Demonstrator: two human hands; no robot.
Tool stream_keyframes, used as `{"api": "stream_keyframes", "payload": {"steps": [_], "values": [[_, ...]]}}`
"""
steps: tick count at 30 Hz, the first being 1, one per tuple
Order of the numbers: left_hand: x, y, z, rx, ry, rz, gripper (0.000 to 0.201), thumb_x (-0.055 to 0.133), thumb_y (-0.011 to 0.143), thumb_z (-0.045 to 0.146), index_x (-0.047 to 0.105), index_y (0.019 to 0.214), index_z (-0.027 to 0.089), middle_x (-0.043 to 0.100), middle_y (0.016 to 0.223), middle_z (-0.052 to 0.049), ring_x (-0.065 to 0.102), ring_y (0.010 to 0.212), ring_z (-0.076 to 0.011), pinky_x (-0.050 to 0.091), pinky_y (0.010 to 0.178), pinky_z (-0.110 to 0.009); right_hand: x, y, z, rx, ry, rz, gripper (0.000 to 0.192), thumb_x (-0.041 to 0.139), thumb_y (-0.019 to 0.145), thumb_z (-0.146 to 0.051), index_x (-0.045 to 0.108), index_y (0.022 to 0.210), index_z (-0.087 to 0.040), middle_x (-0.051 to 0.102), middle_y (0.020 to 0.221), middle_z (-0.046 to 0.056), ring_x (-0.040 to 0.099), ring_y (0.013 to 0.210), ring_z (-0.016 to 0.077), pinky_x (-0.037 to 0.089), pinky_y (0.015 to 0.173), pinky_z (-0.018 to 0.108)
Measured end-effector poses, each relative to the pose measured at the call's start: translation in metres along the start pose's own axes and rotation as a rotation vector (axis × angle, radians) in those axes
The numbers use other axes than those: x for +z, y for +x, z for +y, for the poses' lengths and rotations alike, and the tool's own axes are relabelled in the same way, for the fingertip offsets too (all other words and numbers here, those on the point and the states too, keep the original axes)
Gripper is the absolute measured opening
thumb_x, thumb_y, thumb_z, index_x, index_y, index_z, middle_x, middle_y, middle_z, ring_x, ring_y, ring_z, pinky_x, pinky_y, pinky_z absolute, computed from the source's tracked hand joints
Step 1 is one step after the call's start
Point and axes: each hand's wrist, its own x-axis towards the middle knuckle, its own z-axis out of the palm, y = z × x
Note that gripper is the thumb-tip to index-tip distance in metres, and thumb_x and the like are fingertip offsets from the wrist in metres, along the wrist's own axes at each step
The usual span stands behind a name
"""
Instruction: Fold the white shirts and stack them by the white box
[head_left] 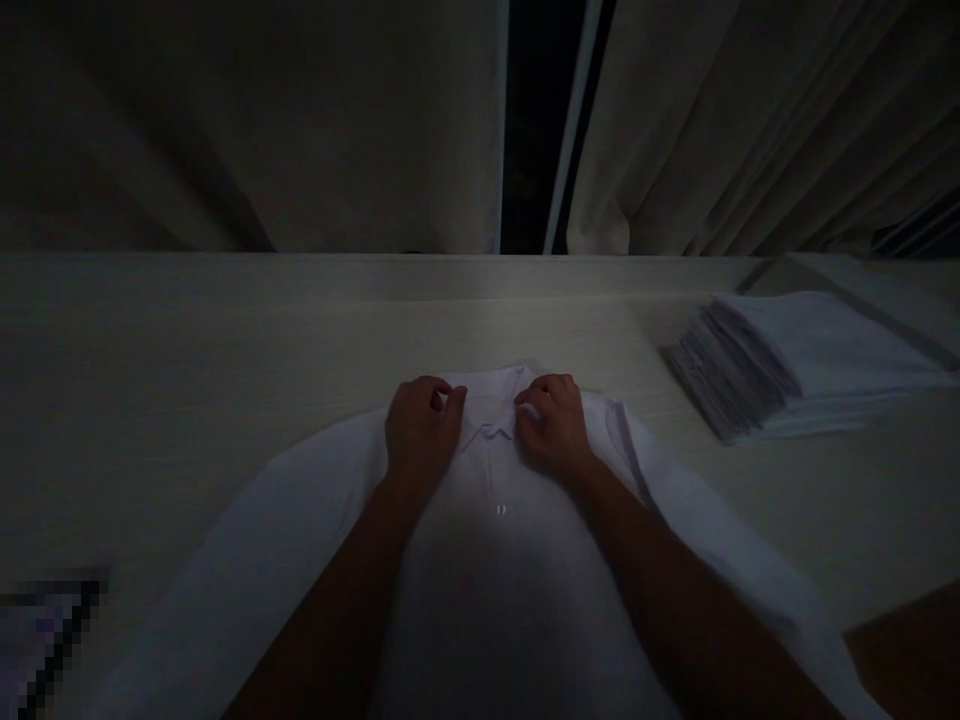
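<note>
- Dimly lit, this head-camera view looks down at a pale wooden table with a faint straight grain and a matte surface.
- A white shirt lies flat on the table at the near centre, front side up, its cloth smooth and thin with soft creases; the collar points away from the person.
- One sleeve spreads out to the left and the other to the right, each a broad, rounded band of fabric running toward the near edge.
- A small button (only a pale speck in this light) shows on the shirt front below the collar.
- The left hand rests on the left side of the collar, fingers curled, with thumb and fingertips pinching the collar's edge.
- The right hand mirrors it on the right side of the collar, fingers bent and gripping the fabric there; the two hands sit close together, a narrow strip of collar between them.
- Both bare forearms reach in from the bottom, lying over the shirt body.
- A neat stack of folded white cloth, its layered edges showing as thin lines, sits on the table to the right, well apart from the shirt.
- Heavy beige curtains hang in soft vertical folds behind the table, parted by a dark gap.
</note>
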Motion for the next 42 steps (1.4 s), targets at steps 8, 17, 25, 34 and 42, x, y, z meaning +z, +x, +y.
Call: {"api": "stream_keyframes", "payload": {"steps": [8, 17, 25, 34, 42], "values": [[0.003, -0.014, 0.002, 0.173, -0.028, -0.303, 0.009, 0.054, 0.082, 0.034, 0.058, 0.086, 0.026, 0.067, 0.080, -0.003, 0.060, 0.072, -0.0190, 0.042, 0.069, -0.035, -0.001, -0.001, -0.014, -0.169, 0.044, -0.114, 0.014, 0.063, 0.084, -0.034, 0.070, 0.083, -0.021, 0.056, 0.094, 0.007, 0.046, 0.097, 0.0249, 0.036, 0.088, 0.040], [0.013, -0.015, 0.001, 0.280, 0.027, -0.201, 0.005, 0.054, 0.084, 0.025, 0.057, 0.088, 0.023, 0.064, 0.093, -0.003, 0.059, 0.089, -0.0184, 0.043, 0.077, -0.031, 0.009, 0.002, -0.011, -0.145, -0.068, -0.117, 0.021, 0.062, 0.091, -0.041, 0.075, 0.092, -0.024, 0.057, 0.091, 0.007, 0.045, 0.093, 0.0230, 0.036, 0.083, 0.038], [0.013, -0.008, -0.004, 0.146, -0.272, -0.184, 0.017, 0.050, 0.088, 0.032, 0.064, 0.090, 0.022, 0.068, 0.091, -0.003, 0.061, 0.084, -0.0165, 0.046, 0.078, -0.031, 0.014, 0.002, -0.012, -0.102, -0.031, -0.085, 0.020, 0.061, 0.092, -0.041, 0.075, 0.091, -0.026, 0.059, 0.088, 0.006, 0.049, 0.091, 0.0222, 0.039, 0.083, 0.037], [0.010, 0.003, -0.022, 0.152, -0.099, 0.174, 0.031, 0.045, 0.088, 0.021, 0.064, 0.110, 0.016, 0.066, 0.113, -0.011, 0.056, 0.112, -0.0235, 0.043, 0.101, -0.039, 0.012, 0.005, 0.013, 0.138, -0.039, 0.191, 0.034, 0.044, 0.096, -0.027, 0.061, 0.123, -0.014, 0.062, 0.121, 0.012, 0.051, 0.115, 0.0247, 0.038, 0.102, 0.042], [0.017, 0.014, -0.041, 0.158, 0.226, -0.006, 0.039, 0.041, 0.092, 0.035, 0.066, 0.114, 0.013, 0.060, 0.131, -0.016, 0.052, 0.123, -0.0281, 0.033, 0.111, -0.046, 0.015, 0.002, 0.006, 0.174, -0.250, -0.073, 0.041, 0.038, 0.099, -0.028, 0.055, 0.135, -0.018, 0.049, 0.145, 0.012, 0.037, 0.137, 0.0291, 0.022, 0.113, 0.054]]}}
